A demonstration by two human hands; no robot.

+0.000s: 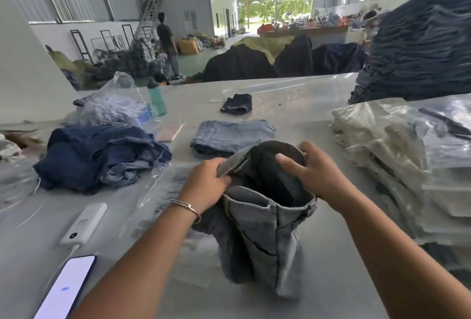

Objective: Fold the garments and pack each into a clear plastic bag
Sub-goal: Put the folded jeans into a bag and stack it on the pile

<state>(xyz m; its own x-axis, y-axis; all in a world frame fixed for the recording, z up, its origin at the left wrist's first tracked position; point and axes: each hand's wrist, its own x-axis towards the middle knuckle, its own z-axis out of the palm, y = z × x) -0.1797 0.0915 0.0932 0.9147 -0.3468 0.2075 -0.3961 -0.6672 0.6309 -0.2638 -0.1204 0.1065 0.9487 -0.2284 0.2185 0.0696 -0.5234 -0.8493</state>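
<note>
A grey denim garment (260, 237) hangs in front of me above the table, its waist held wide open. My left hand (206, 186) grips the left side of the waistband. My right hand (318, 168) holds the right side, thumb behind the cloth and fingers stretched over the opening. A folded light-blue denim piece (229, 135) lies just beyond. A small dark folded piece (237, 104) sits farther back. Clear plastic bags (163, 191) lie flat on the table to the left of the garment.
A heap of dark-blue denim (102, 155) lies at left. A stack of bagged pale garments (397, 145) stands at right, with a tall denim pile (420, 51) behind. A power bank (84, 224), a phone (63, 290), a green bottle (156, 99) and a crumpled bag (114, 107) occupy the left.
</note>
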